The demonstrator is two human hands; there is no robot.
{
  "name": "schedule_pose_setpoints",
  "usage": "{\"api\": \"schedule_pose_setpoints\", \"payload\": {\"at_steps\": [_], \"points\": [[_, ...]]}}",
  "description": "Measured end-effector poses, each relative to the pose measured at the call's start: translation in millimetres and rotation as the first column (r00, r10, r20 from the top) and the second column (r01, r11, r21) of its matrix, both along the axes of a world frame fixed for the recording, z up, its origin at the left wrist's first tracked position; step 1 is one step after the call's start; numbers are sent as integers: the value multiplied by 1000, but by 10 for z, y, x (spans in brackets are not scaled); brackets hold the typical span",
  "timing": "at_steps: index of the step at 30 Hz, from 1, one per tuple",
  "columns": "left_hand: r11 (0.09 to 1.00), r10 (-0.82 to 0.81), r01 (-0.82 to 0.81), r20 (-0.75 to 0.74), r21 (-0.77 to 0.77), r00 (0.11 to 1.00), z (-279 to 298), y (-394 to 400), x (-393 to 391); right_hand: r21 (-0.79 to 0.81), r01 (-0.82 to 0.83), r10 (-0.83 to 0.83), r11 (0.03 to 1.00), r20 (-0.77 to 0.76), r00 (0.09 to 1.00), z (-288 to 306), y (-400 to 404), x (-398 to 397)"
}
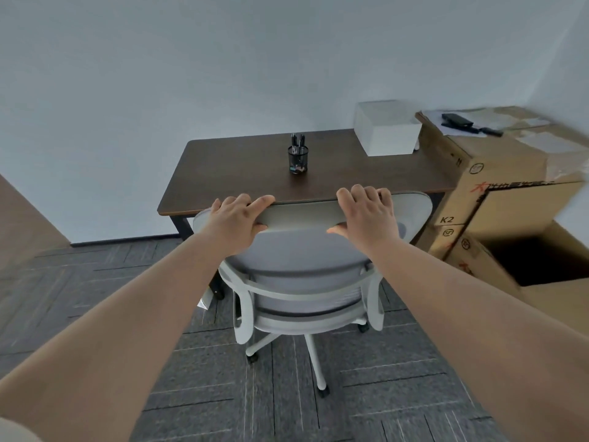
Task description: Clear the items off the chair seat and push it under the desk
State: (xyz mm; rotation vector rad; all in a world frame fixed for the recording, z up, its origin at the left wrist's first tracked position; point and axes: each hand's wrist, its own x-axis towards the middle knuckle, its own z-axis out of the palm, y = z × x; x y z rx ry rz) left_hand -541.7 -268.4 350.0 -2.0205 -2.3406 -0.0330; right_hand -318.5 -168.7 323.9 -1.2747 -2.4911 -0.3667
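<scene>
A grey office chair [302,269] with a white frame and wheeled base faces the dark wooden desk [242,167], its backrest top right at the desk's front edge. My left hand [237,220] grips the left part of the backrest's top rim, fingers over the front and thumb behind. My right hand [366,215] grips the right part of the rim the same way. The seat is hidden behind the backrest and under the desk. On the desk stand a black mesh pen holder [298,159] with pens and a white box [387,129].
Stacked cardboard boxes [497,173] stand close to the right of the desk, one open box [535,260] nearer me. A black device [457,119] lies on the top box. Grey carpet tiles cover the floor; a wall runs behind the desk.
</scene>
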Motion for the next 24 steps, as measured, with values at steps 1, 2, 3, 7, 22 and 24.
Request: {"api": "schedule_pose_setpoints", "payload": {"at_steps": [1,2,3,7,22,24], "points": [[1000,-4,4,10,4,1000,-1,37,-26,-16,-1,1,1000,8,1000,6,40,-17],[1000,-12,12,17,8,1000,-14,72,-37,-25,-3,3,1000,7,1000,5,86,-17],[1000,-21,21,21,14,1000,-27,102,-41,-31,-5,5,1000,2,1000,6,129,-10],[999,-28,27,35,24,999,-52,183,-78,14,-24,25,1000,-4,1000,1,224,6],[998,-7,2,76,66,997,-123,89,20,-335,-160,166,929,-12,986,219,160,225],[996,-20,14,71,88,997,-143,83,6,-443,-192,175,875,-79,981,472,102,453]]}}
